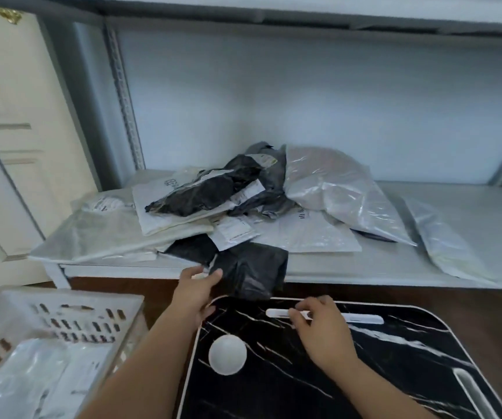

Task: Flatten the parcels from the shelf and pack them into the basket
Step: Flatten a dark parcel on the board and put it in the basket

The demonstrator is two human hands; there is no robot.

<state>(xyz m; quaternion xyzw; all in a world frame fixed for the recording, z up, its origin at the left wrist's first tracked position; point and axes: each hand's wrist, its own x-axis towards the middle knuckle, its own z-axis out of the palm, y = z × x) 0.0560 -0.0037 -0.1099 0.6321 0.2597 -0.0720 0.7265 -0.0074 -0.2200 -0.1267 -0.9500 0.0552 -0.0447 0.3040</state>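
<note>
Our left hand (196, 290) reaches to the near edge of the shelf (395, 273) and takes hold of the black parcel (249, 267) that hangs over that edge, fingers laid on its left corner; whether the thumb pinches beneath we cannot tell. Our right hand (319, 323) rests with loosely curled fingers, holding nothing, at the far edge of the black marbled tray (395, 373), probably ready to receive the parcel there for flattening. Behind, the pile of parcels (243, 201) waits on the shelf. At near left stands the basket (71, 313), with pale parcels already lying inside.
</note>
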